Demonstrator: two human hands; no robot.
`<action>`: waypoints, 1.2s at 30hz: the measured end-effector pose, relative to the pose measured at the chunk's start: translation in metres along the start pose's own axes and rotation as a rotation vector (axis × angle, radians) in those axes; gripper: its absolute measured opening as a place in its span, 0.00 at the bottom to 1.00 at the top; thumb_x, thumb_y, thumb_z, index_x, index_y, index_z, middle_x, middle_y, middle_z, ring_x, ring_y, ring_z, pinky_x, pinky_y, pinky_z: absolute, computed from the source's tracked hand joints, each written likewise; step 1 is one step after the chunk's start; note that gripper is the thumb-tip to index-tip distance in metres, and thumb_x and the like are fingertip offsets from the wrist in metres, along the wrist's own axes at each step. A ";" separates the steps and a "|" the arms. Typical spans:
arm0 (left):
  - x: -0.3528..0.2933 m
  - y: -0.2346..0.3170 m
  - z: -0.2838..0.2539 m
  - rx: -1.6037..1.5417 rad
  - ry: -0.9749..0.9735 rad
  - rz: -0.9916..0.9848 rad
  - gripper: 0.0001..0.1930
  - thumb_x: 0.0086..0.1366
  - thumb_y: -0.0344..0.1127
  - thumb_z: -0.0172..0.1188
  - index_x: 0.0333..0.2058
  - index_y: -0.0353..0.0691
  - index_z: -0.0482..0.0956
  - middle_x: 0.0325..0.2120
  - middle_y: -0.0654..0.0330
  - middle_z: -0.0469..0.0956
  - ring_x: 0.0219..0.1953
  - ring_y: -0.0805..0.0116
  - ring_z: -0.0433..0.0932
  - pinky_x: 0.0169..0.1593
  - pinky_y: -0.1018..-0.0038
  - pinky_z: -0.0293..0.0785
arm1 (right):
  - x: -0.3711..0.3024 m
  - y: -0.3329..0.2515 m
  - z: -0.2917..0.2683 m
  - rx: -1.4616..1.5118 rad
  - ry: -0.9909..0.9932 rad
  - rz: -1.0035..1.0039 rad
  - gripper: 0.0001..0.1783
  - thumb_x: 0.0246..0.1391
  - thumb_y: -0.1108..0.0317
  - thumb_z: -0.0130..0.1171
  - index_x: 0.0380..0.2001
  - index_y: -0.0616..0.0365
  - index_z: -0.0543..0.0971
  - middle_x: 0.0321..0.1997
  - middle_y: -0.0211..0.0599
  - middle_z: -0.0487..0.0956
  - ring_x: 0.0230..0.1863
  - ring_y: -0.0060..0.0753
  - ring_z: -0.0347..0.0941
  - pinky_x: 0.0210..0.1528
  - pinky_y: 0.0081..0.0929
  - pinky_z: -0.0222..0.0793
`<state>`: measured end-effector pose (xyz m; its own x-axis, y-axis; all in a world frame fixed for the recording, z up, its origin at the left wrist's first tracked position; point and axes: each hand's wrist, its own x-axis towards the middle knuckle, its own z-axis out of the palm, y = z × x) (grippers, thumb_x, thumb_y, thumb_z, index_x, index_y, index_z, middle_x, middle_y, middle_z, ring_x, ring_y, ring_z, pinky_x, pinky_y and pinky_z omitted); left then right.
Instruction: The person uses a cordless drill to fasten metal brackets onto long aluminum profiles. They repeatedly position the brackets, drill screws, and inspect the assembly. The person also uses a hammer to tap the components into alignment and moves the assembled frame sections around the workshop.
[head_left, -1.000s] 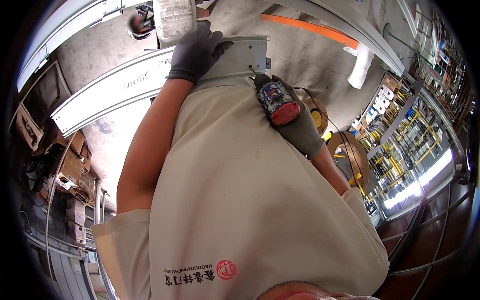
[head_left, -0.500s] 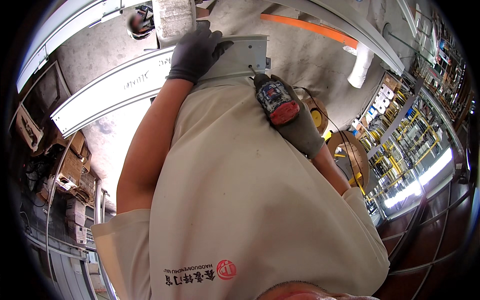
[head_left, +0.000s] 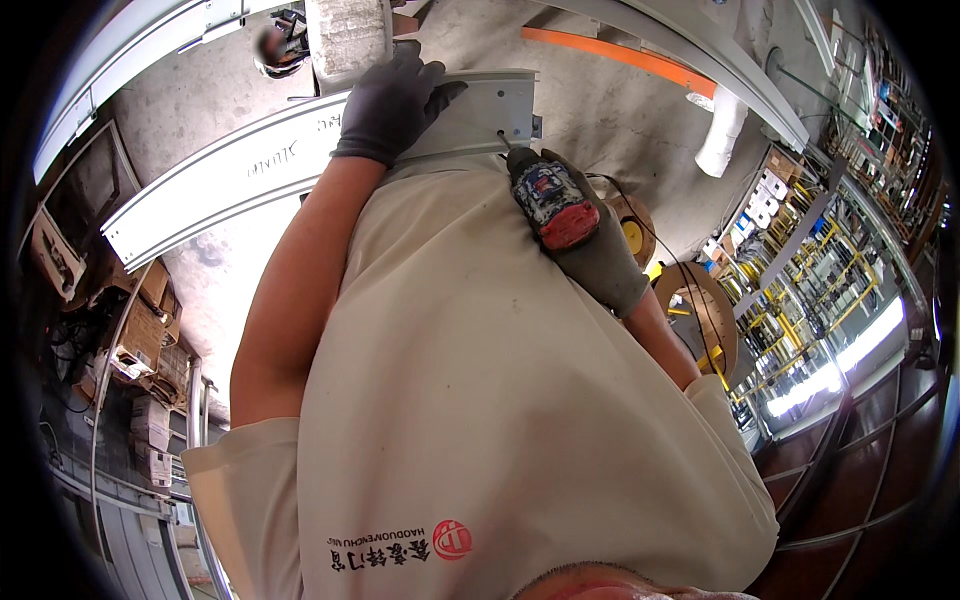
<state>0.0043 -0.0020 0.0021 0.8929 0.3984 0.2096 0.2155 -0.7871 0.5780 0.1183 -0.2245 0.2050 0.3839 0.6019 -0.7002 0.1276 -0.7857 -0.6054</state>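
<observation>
A long, pale metal profile (head_left: 235,175) with handwritten marks and several small holes lies across in front of me. My left hand (head_left: 388,110), in a dark grey glove, grips it near its right part, with fingers reaching over the far edge. In my right hand (head_left: 605,268), also gloved, is a worn cordless drill (head_left: 555,200) with a red base facing up. Its thin bit meets the profile at a hole close to the right end. The drill hides most of the right fingers. My shirt front covers part of the profile's near edge.
A white wrapped block (head_left: 348,40) stands beyond my left hand. Farther off are an orange bar (head_left: 620,58) and a long pale frame rail (head_left: 700,50). Cardboard reels (head_left: 712,310) and a dark cable lie to the right, before a yellow rack (head_left: 800,290). Cardboard boxes (head_left: 140,335) sit at left.
</observation>
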 end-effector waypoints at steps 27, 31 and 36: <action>0.000 -0.004 0.003 -0.003 -0.006 0.036 0.18 0.66 0.52 0.65 0.33 0.43 0.79 0.33 0.52 0.80 0.36 0.57 0.82 0.37 0.64 0.80 | 0.004 -0.002 0.005 0.120 0.060 -0.036 0.44 0.52 0.72 0.69 0.71 0.57 0.62 0.65 0.44 0.78 0.65 0.35 0.76 0.68 0.31 0.69; -0.001 -0.005 0.004 -0.009 0.000 0.042 0.17 0.66 0.52 0.66 0.33 0.43 0.79 0.33 0.51 0.80 0.36 0.57 0.82 0.37 0.63 0.80 | 0.005 0.005 0.004 0.083 0.047 -0.057 0.45 0.52 0.72 0.70 0.72 0.57 0.62 0.66 0.44 0.78 0.65 0.36 0.75 0.69 0.32 0.69; 0.000 -0.003 0.001 -0.010 -0.009 0.037 0.17 0.65 0.52 0.66 0.32 0.43 0.79 0.31 0.54 0.79 0.35 0.58 0.82 0.36 0.63 0.79 | 0.005 -0.004 0.000 0.063 0.003 -0.057 0.47 0.52 0.71 0.70 0.72 0.57 0.60 0.65 0.45 0.77 0.65 0.39 0.76 0.68 0.33 0.69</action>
<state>0.0040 0.0001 -0.0005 0.9040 0.3642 0.2238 0.1781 -0.7967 0.5775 0.1202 -0.2187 0.2039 0.3804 0.6446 -0.6632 0.0915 -0.7398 -0.6666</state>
